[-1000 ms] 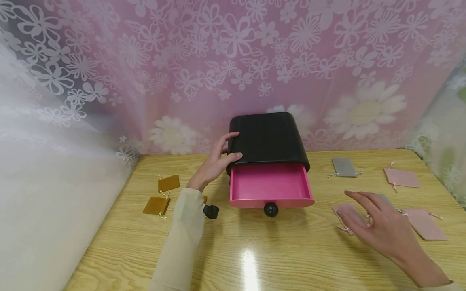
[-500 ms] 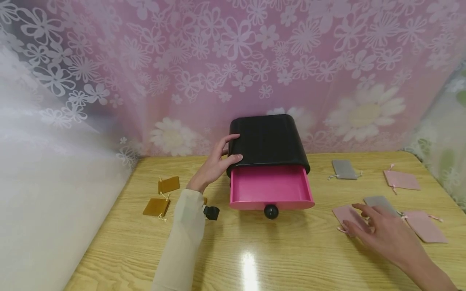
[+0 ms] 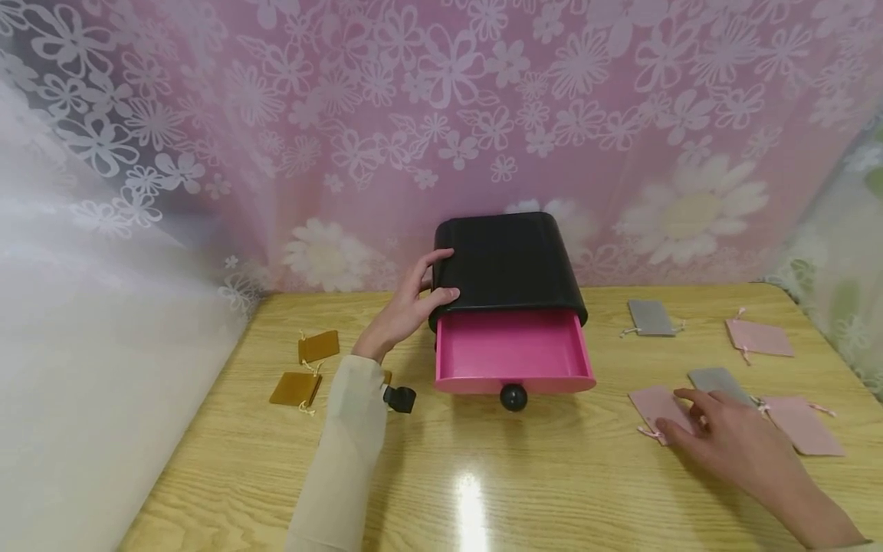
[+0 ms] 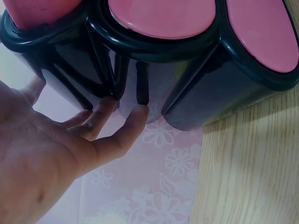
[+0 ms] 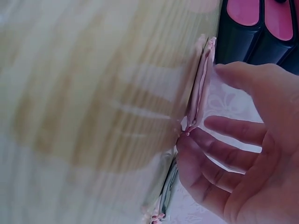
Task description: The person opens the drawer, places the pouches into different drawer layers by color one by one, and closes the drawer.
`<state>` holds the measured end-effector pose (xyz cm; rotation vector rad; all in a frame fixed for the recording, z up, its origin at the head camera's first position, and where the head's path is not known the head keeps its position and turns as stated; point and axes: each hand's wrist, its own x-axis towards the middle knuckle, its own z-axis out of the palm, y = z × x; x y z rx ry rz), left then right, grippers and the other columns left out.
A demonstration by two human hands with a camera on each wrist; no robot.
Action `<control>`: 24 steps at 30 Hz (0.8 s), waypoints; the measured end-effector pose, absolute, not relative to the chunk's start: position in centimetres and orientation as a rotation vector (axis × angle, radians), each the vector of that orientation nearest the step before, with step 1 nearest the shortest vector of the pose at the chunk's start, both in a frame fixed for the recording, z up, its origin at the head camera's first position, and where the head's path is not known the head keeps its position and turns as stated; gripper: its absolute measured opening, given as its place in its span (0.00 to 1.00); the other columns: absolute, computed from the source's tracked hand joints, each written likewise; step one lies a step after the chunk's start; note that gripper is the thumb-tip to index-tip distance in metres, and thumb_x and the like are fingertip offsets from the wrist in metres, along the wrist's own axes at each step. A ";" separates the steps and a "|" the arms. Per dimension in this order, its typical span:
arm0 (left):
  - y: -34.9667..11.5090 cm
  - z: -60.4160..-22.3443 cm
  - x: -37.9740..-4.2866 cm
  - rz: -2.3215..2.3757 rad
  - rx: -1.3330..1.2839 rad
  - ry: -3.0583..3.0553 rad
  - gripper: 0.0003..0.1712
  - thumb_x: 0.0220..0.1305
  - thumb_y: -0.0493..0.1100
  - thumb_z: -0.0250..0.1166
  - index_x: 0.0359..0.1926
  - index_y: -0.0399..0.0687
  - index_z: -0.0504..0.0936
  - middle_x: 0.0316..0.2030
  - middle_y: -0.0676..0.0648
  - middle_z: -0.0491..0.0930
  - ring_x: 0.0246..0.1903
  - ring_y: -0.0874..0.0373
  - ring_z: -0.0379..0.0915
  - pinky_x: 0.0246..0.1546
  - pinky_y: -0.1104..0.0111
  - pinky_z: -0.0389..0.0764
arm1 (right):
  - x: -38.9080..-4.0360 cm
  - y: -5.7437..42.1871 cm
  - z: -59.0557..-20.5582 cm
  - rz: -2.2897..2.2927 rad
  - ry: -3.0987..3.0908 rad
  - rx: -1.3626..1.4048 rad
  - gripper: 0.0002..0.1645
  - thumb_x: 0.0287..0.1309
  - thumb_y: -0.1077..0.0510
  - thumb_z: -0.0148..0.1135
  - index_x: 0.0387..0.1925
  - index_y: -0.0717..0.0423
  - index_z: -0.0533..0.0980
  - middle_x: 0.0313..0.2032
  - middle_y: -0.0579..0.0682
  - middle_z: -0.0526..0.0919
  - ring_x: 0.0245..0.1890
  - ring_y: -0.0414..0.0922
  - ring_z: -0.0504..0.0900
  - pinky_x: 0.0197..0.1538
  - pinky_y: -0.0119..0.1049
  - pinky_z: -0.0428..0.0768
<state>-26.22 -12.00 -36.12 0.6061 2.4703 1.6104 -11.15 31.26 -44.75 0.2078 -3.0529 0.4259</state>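
A black drawer cabinet (image 3: 507, 264) stands at the back, its pink top drawer (image 3: 510, 345) pulled out with nothing in it. My left hand (image 3: 403, 310) rests on the cabinet's left edge; in the left wrist view its fingertips touch the glossy black side (image 4: 135, 88). On the right, my right hand (image 3: 741, 445) is low over a flat pink drawstring pouch (image 3: 648, 405), thumb and fingers apart and lightly bent at its near right side. The right wrist view shows that pouch (image 5: 202, 88) edge-on, just beyond the fingertips. The hand hides part of it.
A grey pouch (image 3: 717, 382) and another pink pouch (image 3: 803, 425) lie by my right hand. Farther back are a grey pouch (image 3: 650, 317) and a pink one (image 3: 760, 337). Brown pouches (image 3: 295, 389) lie at the left. A black knob (image 3: 399, 399) sticks out beside my left sleeve.
My right hand has lowered onto the near pink pouch, and its thumb and fingers have drawn closer together. The left hand, cabinet and drawer stay as they were.
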 end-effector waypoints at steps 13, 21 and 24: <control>-12.2 -35.9 -26.2 1.640 0.595 2.453 0.36 0.71 0.54 0.63 0.75 0.77 0.60 0.79 0.54 0.48 0.75 0.43 0.59 0.67 0.42 0.71 | -12.2 31.6 -44.8 0.430 -3.055 0.297 0.26 0.59 0.47 0.73 0.45 0.67 0.83 0.23 0.43 0.75 0.23 0.36 0.66 0.27 0.32 0.66; -12.2 -35.7 -26.0 1.620 0.581 2.444 0.37 0.70 0.52 0.65 0.75 0.79 0.61 0.80 0.55 0.48 0.75 0.44 0.60 0.66 0.42 0.72 | -12.6 31.9 -44.4 0.550 -3.139 0.179 0.26 0.58 0.51 0.73 0.48 0.70 0.82 0.31 0.52 0.86 0.31 0.48 0.83 0.32 0.48 0.81; -12.2 -35.6 -26.0 1.604 0.588 2.465 0.38 0.70 0.52 0.66 0.75 0.79 0.61 0.81 0.56 0.47 0.75 0.40 0.59 0.68 0.40 0.69 | -12.5 31.8 -44.5 0.572 -3.118 0.161 0.20 0.57 0.55 0.73 0.46 0.67 0.83 0.30 0.48 0.85 0.30 0.45 0.81 0.31 0.43 0.78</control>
